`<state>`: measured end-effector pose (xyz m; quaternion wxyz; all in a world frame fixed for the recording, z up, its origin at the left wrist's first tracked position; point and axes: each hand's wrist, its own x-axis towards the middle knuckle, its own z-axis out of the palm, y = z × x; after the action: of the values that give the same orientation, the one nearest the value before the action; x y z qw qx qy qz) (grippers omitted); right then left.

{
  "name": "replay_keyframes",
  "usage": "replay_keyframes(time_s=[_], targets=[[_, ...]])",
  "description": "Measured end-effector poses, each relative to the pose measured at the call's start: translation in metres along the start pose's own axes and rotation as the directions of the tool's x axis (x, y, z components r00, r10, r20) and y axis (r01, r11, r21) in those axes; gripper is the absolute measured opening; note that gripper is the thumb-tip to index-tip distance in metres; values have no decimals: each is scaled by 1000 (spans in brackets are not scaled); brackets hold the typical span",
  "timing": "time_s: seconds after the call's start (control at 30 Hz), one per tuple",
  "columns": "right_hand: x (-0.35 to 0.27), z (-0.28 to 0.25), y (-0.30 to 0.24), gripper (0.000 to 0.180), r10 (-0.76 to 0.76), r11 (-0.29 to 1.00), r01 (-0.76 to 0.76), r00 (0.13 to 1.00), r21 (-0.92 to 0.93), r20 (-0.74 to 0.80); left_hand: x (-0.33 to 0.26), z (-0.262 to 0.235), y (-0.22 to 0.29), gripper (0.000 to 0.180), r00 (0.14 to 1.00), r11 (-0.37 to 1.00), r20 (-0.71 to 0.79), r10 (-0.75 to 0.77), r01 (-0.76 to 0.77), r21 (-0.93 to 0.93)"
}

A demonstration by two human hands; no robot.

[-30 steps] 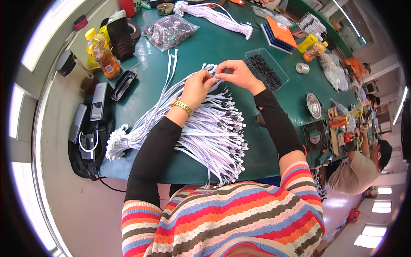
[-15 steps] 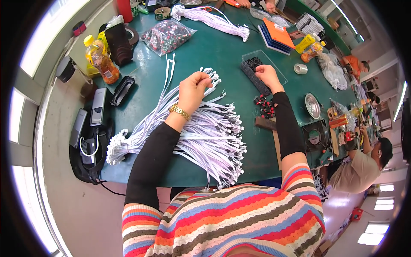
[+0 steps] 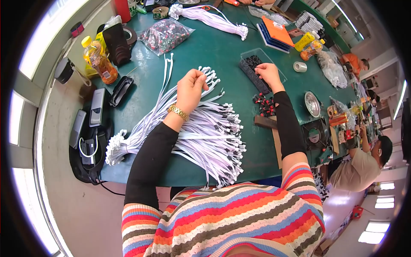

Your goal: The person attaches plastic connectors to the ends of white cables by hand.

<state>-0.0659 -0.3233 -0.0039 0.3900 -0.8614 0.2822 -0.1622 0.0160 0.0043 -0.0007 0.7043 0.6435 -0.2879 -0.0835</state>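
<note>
A large bundle of white flat cables point(image 3: 201, 141) fans out across the green table, tied together at its left end, with small dark connectors at many of its right-hand ends. My left hand point(image 3: 190, 91), with a gold watch at the wrist, is closed in a pinch over the upper cables and seems to grip one white cable by its end. My right hand point(image 3: 269, 76) pinches its fingertips together at the edge of a clear tray point(image 3: 280, 70). Small black parts point(image 3: 253, 62) fill a dark box in that tray; whatever sits between my right fingertips is too small to make out.
Red-and-black small parts point(image 3: 264, 105) lie below the tray, beside a brown block point(image 3: 265, 122). A metal bowl point(image 3: 312, 104) stands right of my right forearm. Bottles, a bag of parts point(image 3: 166, 36) and another cable bundle point(image 3: 209, 18) occupy the far side. Co-workers sit at the right.
Both hands keep nearly the same places and stay pinched. My left hand has shifted very slightly left, and the whole view has moved a little.
</note>
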Motion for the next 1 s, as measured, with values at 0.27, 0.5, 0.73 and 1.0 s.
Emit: replay_keyframes(time_s=[0.27,0.5,0.73,1.0], targets=[[5,5,10,16,-103,993,103,995,-62,9,0,-2,0,11,1000,1000,17,-25,25,13],[5,11,6,21,-171,983,175,983,-52,69,0,-1,3,11,998,998,38,-59,59,17],[-5,8,-3,24,-265,949,280,958,-148,110,0,-1,0,12,997,999,50,-52,51,17],[-10,4,-7,16,-253,936,267,964,-230,86,0,-2,-1,10,996,998,79,-46,43,44]])
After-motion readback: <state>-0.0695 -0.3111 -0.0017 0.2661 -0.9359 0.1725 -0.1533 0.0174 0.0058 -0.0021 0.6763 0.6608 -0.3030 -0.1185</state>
